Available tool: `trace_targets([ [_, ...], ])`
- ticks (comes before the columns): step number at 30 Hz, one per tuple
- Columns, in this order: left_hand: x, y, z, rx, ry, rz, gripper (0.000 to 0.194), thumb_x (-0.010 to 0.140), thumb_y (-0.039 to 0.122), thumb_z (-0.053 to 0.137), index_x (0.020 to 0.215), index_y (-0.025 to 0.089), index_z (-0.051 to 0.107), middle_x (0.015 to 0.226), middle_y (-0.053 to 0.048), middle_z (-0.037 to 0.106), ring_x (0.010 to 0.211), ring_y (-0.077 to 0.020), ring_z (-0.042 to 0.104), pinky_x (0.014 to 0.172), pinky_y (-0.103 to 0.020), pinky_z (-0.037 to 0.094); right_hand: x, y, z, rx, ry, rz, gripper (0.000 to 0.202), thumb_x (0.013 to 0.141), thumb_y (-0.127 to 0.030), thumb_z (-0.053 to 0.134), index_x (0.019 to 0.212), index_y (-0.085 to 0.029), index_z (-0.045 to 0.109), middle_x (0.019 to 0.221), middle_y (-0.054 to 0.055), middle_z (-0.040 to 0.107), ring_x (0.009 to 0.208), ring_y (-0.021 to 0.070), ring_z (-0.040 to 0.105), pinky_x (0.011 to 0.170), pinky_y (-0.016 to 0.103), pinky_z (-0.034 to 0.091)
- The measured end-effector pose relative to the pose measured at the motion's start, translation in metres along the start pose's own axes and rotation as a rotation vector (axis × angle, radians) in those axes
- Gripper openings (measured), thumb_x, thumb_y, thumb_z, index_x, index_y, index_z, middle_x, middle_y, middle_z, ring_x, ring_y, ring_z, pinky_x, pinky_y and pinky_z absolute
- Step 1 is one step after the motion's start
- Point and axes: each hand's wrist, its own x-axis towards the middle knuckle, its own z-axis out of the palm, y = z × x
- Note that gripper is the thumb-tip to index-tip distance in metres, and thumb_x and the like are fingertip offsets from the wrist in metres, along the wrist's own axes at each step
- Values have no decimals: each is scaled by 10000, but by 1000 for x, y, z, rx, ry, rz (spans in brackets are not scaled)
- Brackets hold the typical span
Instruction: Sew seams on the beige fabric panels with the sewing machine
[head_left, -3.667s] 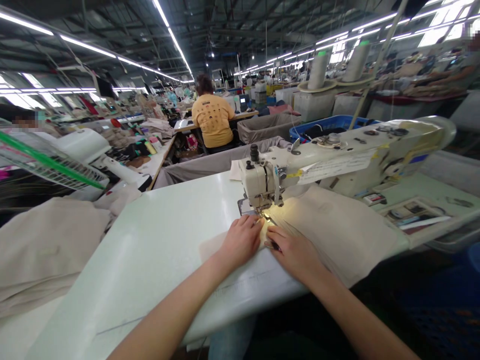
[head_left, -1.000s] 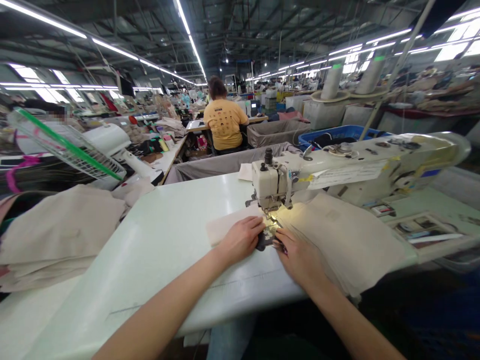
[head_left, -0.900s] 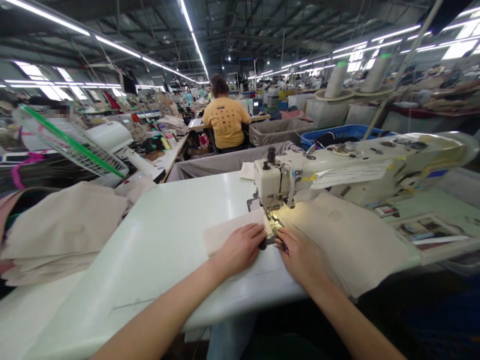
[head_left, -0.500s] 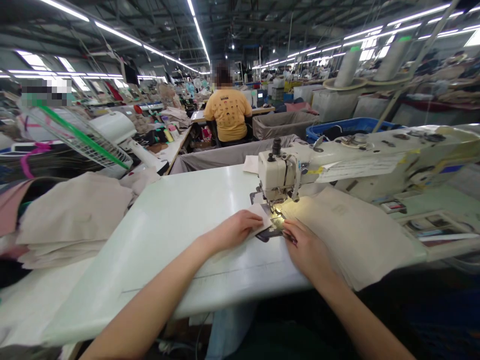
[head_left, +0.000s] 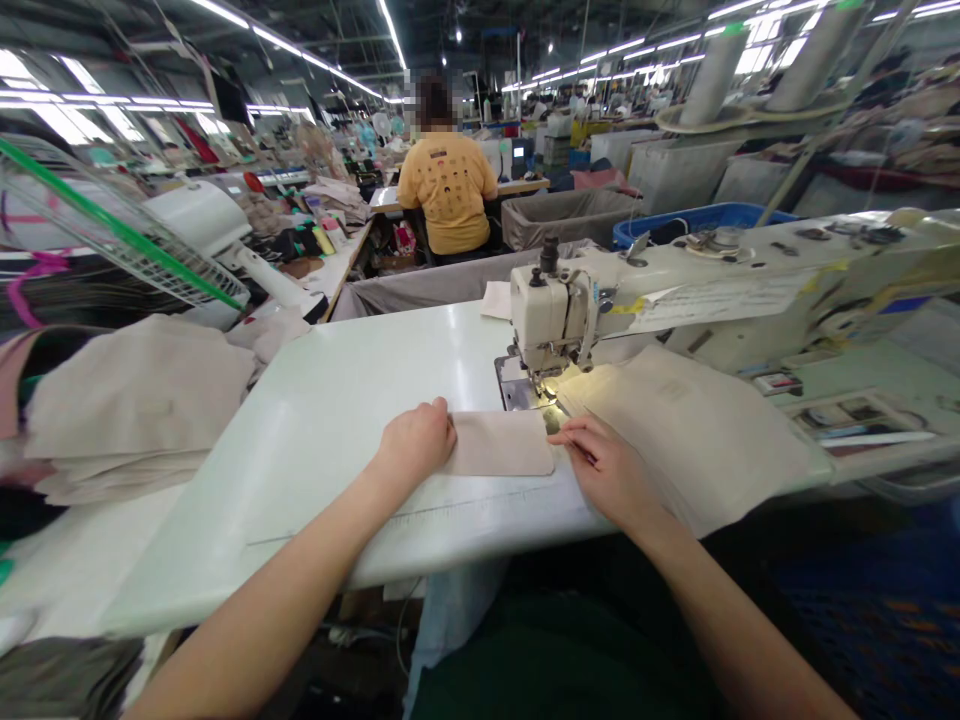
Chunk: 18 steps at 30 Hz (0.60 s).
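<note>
A small beige fabric piece lies flat on the pale table, in front of the sewing machine's needle area. My left hand is closed on its left edge. At its upper right corner, my right hand has its fingers pinched together on the edge. The white sewing machine has its lamp lit over the metal plate, just beyond the fabric. A larger beige fabric stack lies right of the needle, beside my right hand.
Folded beige fabric is piled at the left, near a fan with a green-edged guard. A person in a yellow shirt sits ahead, beyond a grey cloth bin. An accessory tray is at the right.
The small fabric piece has come out from beside the needle toward me and now lies spread flat. My left hand has moved left with its edge. The camera view has shifted slightly.
</note>
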Motion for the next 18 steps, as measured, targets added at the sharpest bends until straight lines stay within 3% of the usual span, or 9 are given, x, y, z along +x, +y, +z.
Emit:
trace_targets([
  [4, 0, 1, 0, -11, -7, -11, 302, 965, 250, 357, 1093, 116, 595, 975, -199, 715, 900, -321, 729, 730, -389, 551, -3, -4, 1, -50, -95, -6, 279, 914, -177, 481, 994, -234, 742, 1046, 60, 701, 946, 203, 675, 810, 320, 541],
  [9, 0, 0, 2, -6, 1, -3, 303, 964, 251, 353, 1094, 121, 594, 955, -196, 719, 900, -331, 731, 733, -399, 551, 5, -5, 5, -32, -54, 121, 254, 929, -278, 520, 1102, -239, 702, 1097, 62, 720, 974, 207, 674, 817, 330, 543],
  [13, 0, 0, 4, -22, -12, -21, 299, 969, 262, 365, 1113, 120, 585, 959, -194, 722, 905, -320, 730, 742, -387, 549, 17, -7, 9, -5, -42, 231, 313, 905, -332, 574, 1182, -216, 661, 983, 45, 726, 858, 201, 677, 784, 334, 522],
  [18, -1, 1, 4, -22, -12, -31, 301, 972, 274, 362, 1118, 122, 577, 950, -191, 726, 901, -317, 731, 731, -380, 548, 26, -8, 11, 4, -156, 292, 410, 877, -289, 605, 1274, -188, 594, 822, 3, 693, 783, 194, 664, 749, 315, 489],
])
